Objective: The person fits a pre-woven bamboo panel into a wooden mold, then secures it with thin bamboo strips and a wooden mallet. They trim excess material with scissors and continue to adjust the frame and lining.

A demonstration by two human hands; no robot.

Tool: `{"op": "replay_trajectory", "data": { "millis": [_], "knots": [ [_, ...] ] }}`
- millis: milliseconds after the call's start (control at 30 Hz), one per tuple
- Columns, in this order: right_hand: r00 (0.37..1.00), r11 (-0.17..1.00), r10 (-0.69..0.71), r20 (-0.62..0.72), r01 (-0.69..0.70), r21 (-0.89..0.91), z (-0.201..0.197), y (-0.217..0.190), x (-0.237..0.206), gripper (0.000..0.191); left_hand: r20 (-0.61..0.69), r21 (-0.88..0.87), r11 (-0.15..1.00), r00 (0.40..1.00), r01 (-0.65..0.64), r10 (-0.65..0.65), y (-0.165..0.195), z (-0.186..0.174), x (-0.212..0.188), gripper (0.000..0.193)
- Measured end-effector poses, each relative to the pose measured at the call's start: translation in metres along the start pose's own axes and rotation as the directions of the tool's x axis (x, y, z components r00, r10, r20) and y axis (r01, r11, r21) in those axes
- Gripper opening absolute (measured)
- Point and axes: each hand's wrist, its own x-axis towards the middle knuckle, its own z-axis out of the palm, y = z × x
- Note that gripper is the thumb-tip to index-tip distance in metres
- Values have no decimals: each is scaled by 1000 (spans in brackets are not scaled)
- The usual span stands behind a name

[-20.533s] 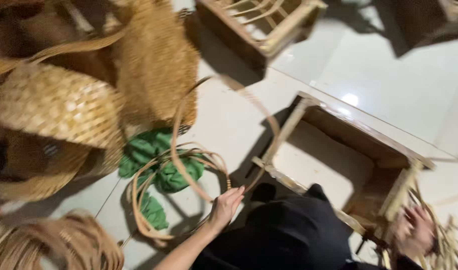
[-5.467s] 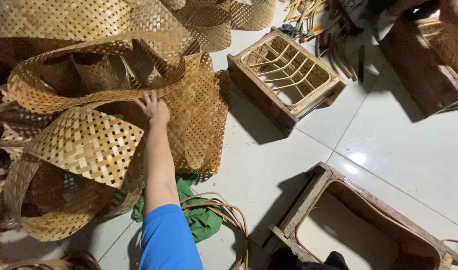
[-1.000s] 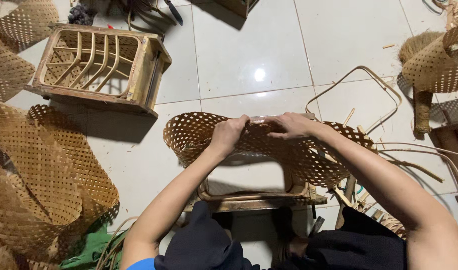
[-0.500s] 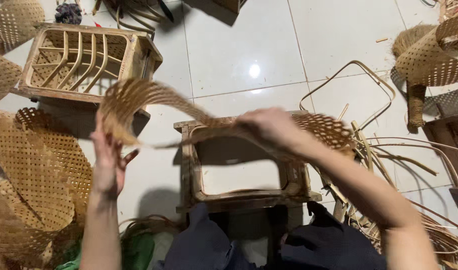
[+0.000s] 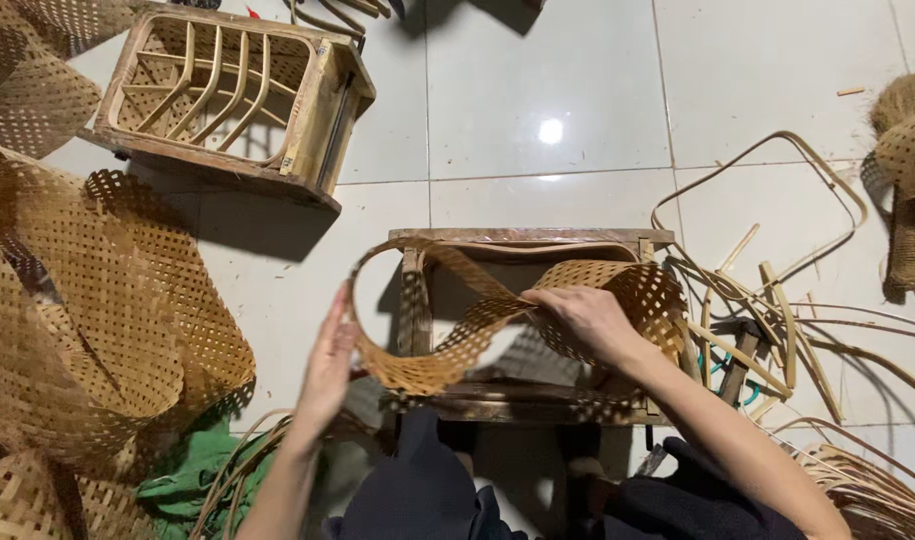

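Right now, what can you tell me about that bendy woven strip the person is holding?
The woven strip is a long tan band of open lattice weave, like split bamboo or rattan. It curls in a twisted loop over the wooden frame on the tiled floor. The left hand presses its left bend; the right hand grips its middle.
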Motion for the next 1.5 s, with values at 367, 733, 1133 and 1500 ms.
{"op": "replay_trajectory", "data": {
  "millis": [367,733,1133,1500],
  "knots": [
    [998,999,-13,56,15,-45,9,42,-43,43,339,-46,983,923,-179,183,-57,83,9,85],
    [999,944,20,32,-8,-331,88,1,0,14,399,-290,770,803,568,-442,-120,127,79,108],
    [999,906,-38,-21,26,-422,123,-7,45,8,304,198,825,767,529,-565,-82,135,87,109],
    [997,925,-54,-54,29,-379,116,-5,39,13,208,346,880,941,-325,266,-58,182,93,43]
  ]
}}
